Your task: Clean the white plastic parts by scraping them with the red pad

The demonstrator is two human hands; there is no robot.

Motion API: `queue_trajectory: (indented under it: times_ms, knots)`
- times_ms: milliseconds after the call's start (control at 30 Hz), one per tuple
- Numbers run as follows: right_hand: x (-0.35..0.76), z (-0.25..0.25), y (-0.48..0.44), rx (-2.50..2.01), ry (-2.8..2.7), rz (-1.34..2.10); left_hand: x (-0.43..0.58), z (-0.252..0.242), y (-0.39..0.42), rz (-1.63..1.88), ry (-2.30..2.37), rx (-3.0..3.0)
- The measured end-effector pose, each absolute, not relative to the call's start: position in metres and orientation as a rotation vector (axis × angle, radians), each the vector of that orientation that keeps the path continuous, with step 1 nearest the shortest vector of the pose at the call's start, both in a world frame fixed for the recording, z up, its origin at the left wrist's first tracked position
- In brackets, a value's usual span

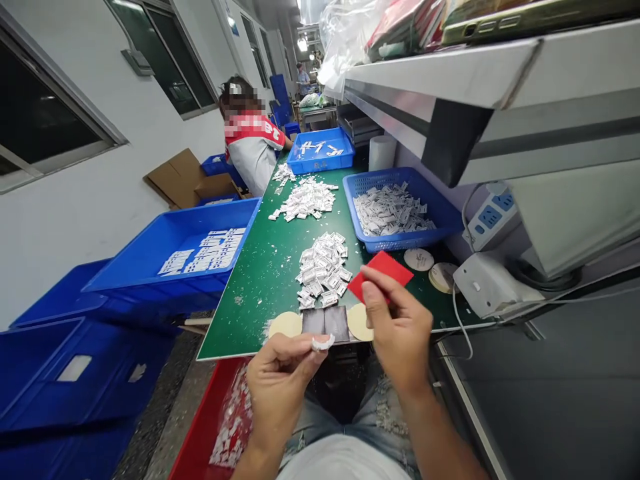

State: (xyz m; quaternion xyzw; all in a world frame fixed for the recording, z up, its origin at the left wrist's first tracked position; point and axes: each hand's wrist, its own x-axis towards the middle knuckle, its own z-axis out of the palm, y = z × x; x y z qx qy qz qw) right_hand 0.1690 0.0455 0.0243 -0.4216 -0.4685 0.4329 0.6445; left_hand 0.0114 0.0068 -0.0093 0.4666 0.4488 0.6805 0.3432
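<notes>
A curved white part (324,343) was pinched in the fingers of the left hand (279,375), and a red sheet (391,265) in those of the right hand (403,330).

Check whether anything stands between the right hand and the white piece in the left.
Nothing visible does: the gap between right hand and white piece looks open; the right cream disc seen behind it lies on the green table.
</notes>
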Motion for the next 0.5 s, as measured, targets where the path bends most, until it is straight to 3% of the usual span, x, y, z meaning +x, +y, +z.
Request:
queue_trajectory:
  times_ms: [100,200,333,500]
  knots:
    - [0.171,0.023,0.045,-0.888,-1.143,1.162,0.009,-0.008,0.004,1.854,1.162,1.369]
    - [0.173,0.022,0.044,-0.958,-0.989,1.100,-0.002,-0.007,0.000,1.963,1.154,1.878]
    - [0.178,0.025,0.038,-0.789,-1.051,1.350,-0.022,-0.002,-0.006,1.749,1.194,2.433]
    - [0.183,0.022,0.034,-0.769,-1.005,1.346,-0.021,-0.005,-0.017,1.718,1.260,2.151]
